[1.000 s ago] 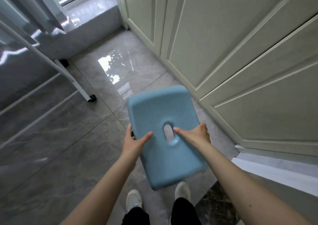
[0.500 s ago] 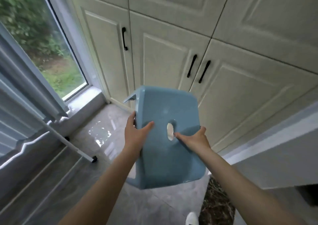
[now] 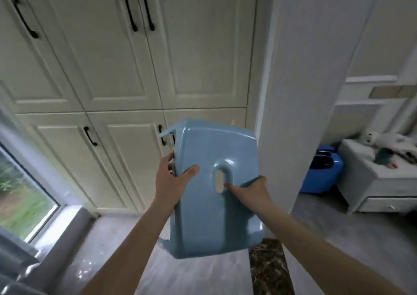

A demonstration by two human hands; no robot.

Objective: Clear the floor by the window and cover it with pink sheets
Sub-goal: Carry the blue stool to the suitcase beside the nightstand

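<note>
Up and round comes the blue stool [image 3: 212,195], off the floor, gripped by my left hand [image 3: 170,179] and right hand [image 3: 250,192], level with the cupboard doors [image 3: 126,155] — I'd carry it clear of the white wall edge [image 3: 286,91].

Blocked ahead by cabinet doors [image 3: 126,73]; white wall edge [image 3: 291,91] just right of blue stool [image 3: 216,204]. Open floor [image 3: 198,272] below. Passage right, toward blue case [image 3: 325,170] and white drawer unit [image 3: 379,182].
</note>
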